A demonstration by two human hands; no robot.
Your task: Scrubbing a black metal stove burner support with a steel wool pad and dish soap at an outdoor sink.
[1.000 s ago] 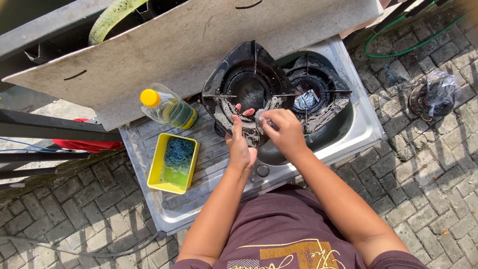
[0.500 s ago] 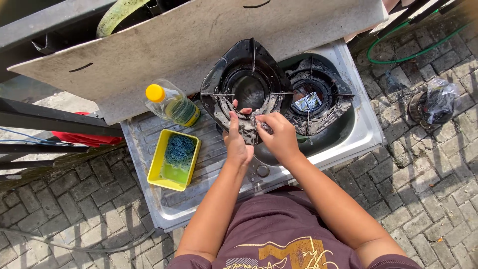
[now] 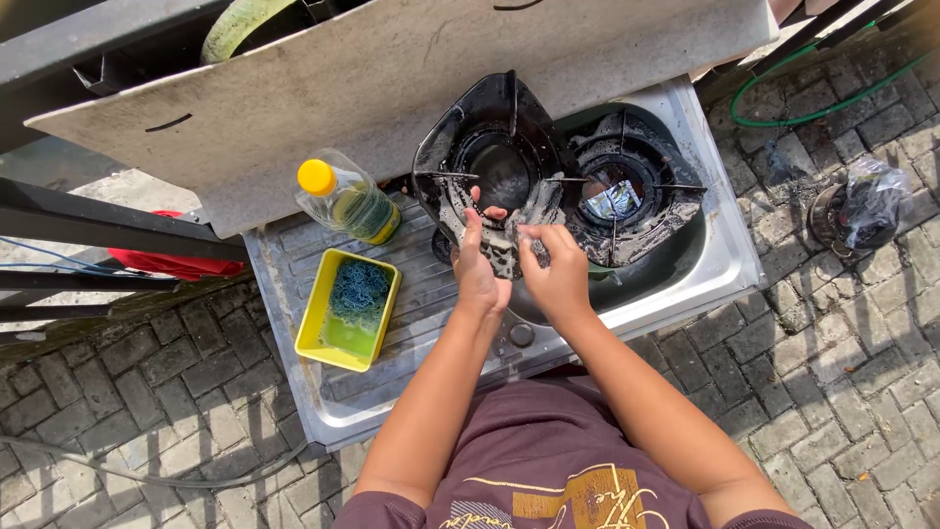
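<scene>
A black, sooty two-burner stove top (image 3: 548,167) leans in a steel sink (image 3: 705,264), soapy at its near edge. My left hand (image 3: 477,264) grips the stove top's front edge, thumb on top. My right hand (image 3: 553,269) presses a grey scouring pad against the foamy edge between the two burner openings; the pad is mostly hidden under my fingers. Both hands are side by side and almost touching.
A yellow tray (image 3: 348,309) with a blue-green scrubber lies on the ribbed drainboard (image 3: 294,264). Beside it lies a bottle with a yellow cap (image 3: 345,198). A grey board (image 3: 372,88) lies behind. A green hose (image 3: 803,88) and a bagged black object (image 3: 862,211) are on the paving.
My right hand has shifted slightly along the stove top's near edge with the pad. The view has tilted a little; the left hand keeps its hold.
</scene>
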